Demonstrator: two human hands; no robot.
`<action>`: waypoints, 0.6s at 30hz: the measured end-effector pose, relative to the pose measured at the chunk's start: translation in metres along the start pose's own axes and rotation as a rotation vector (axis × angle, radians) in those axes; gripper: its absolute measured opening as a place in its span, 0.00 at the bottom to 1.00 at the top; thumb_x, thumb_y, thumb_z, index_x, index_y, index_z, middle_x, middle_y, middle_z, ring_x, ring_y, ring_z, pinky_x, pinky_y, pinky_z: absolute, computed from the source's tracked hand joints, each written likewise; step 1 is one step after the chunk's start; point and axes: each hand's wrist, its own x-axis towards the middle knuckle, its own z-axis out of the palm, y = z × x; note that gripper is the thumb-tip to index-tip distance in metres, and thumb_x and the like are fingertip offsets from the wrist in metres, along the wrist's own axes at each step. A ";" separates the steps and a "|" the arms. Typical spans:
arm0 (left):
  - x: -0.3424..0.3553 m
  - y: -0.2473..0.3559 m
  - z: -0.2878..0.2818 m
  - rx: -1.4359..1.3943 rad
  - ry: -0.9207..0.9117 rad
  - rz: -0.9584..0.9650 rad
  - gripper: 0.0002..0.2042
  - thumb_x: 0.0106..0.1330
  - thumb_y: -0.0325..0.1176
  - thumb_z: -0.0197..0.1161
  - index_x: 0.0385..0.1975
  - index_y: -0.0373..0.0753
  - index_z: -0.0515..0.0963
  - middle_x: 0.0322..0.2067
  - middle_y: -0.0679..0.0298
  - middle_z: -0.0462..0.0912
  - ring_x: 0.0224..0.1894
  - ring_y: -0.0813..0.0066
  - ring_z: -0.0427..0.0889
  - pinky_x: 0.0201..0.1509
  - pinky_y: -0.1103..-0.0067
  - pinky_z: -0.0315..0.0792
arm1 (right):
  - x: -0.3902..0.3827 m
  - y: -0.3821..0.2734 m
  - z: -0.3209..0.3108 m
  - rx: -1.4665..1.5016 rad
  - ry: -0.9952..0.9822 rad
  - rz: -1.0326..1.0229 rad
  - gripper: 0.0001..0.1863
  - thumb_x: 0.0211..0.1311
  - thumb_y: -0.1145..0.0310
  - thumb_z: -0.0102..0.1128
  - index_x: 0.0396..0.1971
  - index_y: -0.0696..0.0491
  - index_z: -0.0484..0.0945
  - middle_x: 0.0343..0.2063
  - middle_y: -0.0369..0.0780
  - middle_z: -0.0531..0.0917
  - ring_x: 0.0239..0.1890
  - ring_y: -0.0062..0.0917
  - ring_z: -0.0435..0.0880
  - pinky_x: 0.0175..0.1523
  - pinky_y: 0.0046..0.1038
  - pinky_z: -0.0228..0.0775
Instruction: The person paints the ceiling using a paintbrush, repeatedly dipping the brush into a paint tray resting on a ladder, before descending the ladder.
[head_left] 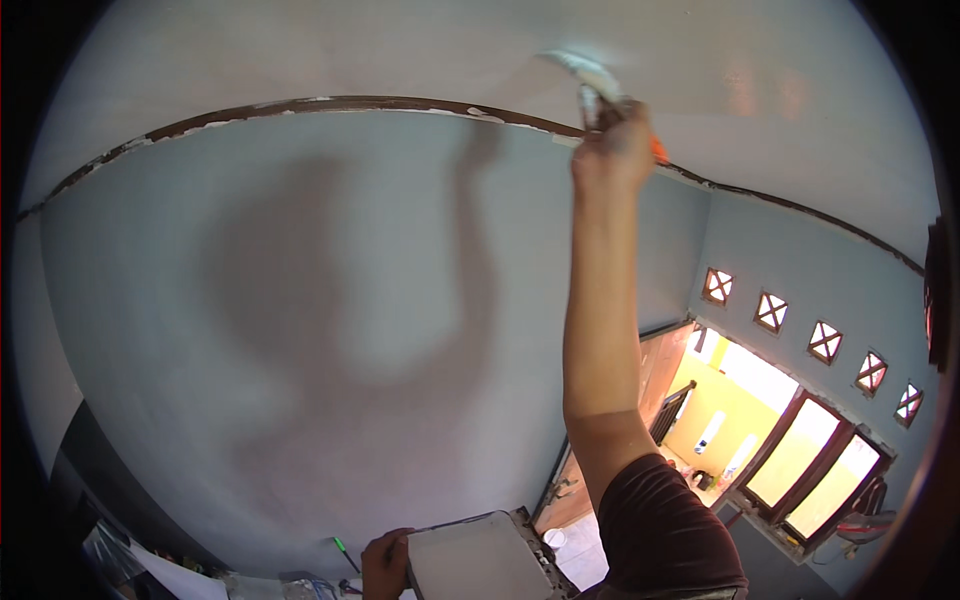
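Observation:
My right arm is stretched up, and my right hand (pixel 618 140) is closed round a paintbrush (pixel 592 75). Its whitish bristles look bent against the pale ceiling (pixel 440 45), a little blurred by motion, and a bit of orange handle sticks out behind my fingers. Low in the picture, my left hand (pixel 385 562) grips the left edge of a rectangular tray (pixel 480 519). A smooth whitish surface fills the tray, and its far rim is dark and stained. Most of the left fingers are hidden by the tray or cut off.
A brown trim strip (pixel 340 104) with white smears runs between ceiling and blue-grey wall (pixel 400 230). My shadow falls on that wall. At right are an open doorway (pixel 715 420), windows (pixel 815 465) and small vents (pixel 770 311). A green-handled tool (pixel 345 550) and clutter lie below.

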 end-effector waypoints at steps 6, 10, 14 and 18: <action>-0.002 0.025 -0.005 -0.012 0.003 0.019 0.14 0.77 0.33 0.54 0.52 0.32 0.81 0.44 0.57 0.87 0.45 0.70 0.83 0.53 0.72 0.76 | -0.051 -0.105 0.006 0.021 -0.170 -0.361 0.14 0.70 0.67 0.52 0.44 0.64 0.76 0.44 0.46 0.85 0.50 0.31 0.85 0.62 0.33 0.74; -0.002 0.006 0.000 -0.081 0.003 -0.025 0.15 0.77 0.35 0.54 0.53 0.34 0.82 0.44 0.54 0.87 0.46 0.66 0.83 0.53 0.71 0.76 | -0.056 -0.115 0.007 0.107 -0.385 -0.685 0.18 0.70 0.65 0.52 0.46 0.67 0.78 0.48 0.47 0.85 0.52 0.32 0.84 0.64 0.35 0.72; -0.003 0.018 0.000 0.007 0.021 -0.027 0.15 0.77 0.37 0.54 0.52 0.34 0.82 0.44 0.52 0.88 0.46 0.64 0.84 0.54 0.69 0.76 | -0.031 -0.058 0.000 0.184 -0.297 -0.595 0.19 0.71 0.64 0.50 0.47 0.67 0.77 0.48 0.47 0.84 0.53 0.31 0.83 0.62 0.31 0.72; -0.005 0.011 0.002 0.003 0.069 0.009 0.14 0.76 0.35 0.56 0.52 0.33 0.81 0.46 0.52 0.86 0.49 0.63 0.82 0.57 0.67 0.75 | -0.014 0.034 -0.028 0.063 -0.239 -0.412 0.18 0.73 0.64 0.50 0.47 0.64 0.77 0.46 0.44 0.85 0.52 0.30 0.84 0.59 0.31 0.76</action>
